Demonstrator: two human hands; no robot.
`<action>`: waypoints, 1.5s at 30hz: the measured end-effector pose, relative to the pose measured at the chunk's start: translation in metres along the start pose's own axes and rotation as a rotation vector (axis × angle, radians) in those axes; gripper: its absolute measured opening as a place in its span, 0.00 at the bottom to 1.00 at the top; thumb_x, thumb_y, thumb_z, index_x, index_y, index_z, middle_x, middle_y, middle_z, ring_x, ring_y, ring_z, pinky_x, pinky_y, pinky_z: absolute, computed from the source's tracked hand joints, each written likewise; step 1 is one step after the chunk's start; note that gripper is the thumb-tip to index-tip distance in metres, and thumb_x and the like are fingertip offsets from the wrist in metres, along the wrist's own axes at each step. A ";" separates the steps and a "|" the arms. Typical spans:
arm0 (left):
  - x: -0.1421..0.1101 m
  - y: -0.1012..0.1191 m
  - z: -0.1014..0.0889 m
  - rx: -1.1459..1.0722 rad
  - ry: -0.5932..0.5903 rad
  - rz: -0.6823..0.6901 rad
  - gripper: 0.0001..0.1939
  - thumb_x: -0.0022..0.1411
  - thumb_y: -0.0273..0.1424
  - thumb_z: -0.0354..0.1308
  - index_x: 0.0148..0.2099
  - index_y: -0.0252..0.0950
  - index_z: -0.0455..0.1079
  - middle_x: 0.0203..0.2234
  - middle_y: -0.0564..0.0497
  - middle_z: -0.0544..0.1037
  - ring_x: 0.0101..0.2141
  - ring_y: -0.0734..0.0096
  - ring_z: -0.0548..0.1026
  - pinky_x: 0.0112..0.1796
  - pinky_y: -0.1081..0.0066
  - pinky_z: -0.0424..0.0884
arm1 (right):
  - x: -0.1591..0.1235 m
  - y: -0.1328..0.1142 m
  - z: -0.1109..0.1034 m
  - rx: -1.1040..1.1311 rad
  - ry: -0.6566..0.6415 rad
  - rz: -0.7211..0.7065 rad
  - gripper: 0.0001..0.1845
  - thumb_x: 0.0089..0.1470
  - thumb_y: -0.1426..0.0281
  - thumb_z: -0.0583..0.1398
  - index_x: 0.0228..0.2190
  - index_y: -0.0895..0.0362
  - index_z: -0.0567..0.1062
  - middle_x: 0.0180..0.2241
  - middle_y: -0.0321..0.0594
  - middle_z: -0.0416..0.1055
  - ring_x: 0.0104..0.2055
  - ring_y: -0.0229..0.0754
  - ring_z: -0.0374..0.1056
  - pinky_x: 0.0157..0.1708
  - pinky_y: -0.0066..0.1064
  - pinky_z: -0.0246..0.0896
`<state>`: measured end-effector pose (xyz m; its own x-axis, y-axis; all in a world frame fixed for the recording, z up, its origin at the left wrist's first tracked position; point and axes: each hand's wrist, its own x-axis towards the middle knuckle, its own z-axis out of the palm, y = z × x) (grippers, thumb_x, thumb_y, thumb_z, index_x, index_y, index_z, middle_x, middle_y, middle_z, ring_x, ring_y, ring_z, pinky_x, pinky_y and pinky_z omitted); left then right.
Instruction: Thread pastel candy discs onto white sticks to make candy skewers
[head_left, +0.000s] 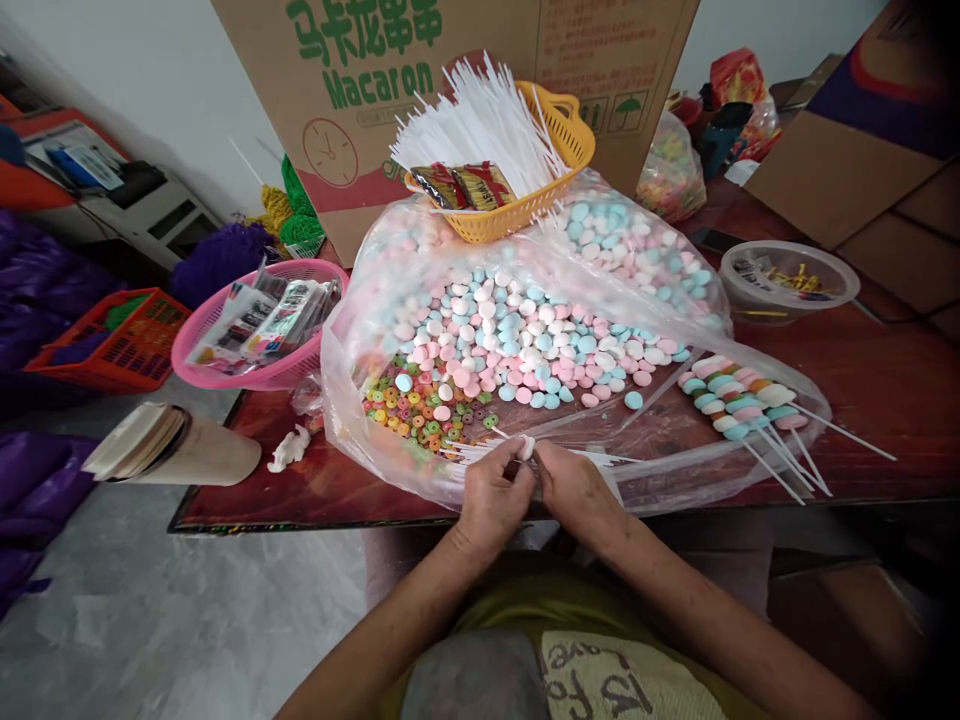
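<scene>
My left hand [495, 497] and my right hand [579, 492] meet at the near edge of the plastic sheet. Between their fingertips is a white marshmallow [527, 448], pinched by my left thumb and fingers. My right hand is closed against it; what its fingers grip is hidden. Thin white sticks [480, 452] lie just beyond the hands. Colourful gummy rings [427, 415] are heaped to the left, with a large pile of pink, white and blue marshmallows [517, 340] behind. Several finished marshmallow skewers [742, 400] lie at the right.
A yellow basket [517, 215] of white sticks stands on the plastic sheet [667, 480], before a large cardboard box [360, 180]. A pink basket [262, 378] of packets and a paper cup stack [202, 450] are left; a clear tub [787, 300] is right.
</scene>
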<state>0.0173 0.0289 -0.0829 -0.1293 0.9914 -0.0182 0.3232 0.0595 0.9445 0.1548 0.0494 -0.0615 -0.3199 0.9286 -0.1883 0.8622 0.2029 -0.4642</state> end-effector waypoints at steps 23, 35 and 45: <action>0.040 0.009 -0.044 -0.649 0.022 -0.422 0.17 0.35 0.29 0.69 0.31 0.31 0.71 0.23 0.53 0.74 0.26 0.74 0.75 0.32 0.71 0.73 | -0.009 0.004 -0.010 -0.039 0.036 -0.090 0.14 0.59 0.69 0.46 0.28 0.57 0.68 0.26 0.40 0.71 0.29 0.38 0.64 0.28 0.28 0.45; -0.004 0.010 0.006 -0.618 0.087 -0.332 0.12 0.44 0.31 0.65 0.34 0.34 0.74 0.29 0.50 0.78 0.32 0.70 0.75 0.41 0.66 0.70 | -0.017 -0.005 0.004 -0.174 0.080 -0.014 0.15 0.57 0.75 0.45 0.33 0.58 0.70 0.29 0.44 0.72 0.28 0.39 0.67 0.26 0.28 0.49; 0.057 0.007 -0.040 0.256 0.035 -0.231 0.05 0.46 0.23 0.59 0.21 0.35 0.69 0.29 0.47 0.75 0.41 0.57 0.72 0.46 0.61 0.64 | -0.009 0.038 0.015 0.284 0.200 -0.135 0.15 0.57 0.66 0.47 0.25 0.56 0.68 0.23 0.36 0.67 0.25 0.37 0.61 0.27 0.27 0.53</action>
<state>-0.0252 0.0809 -0.0638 -0.2574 0.9440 -0.2066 0.5053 0.3138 0.8039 0.1846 0.0439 -0.0907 -0.3162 0.9473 0.0511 0.6648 0.2596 -0.7004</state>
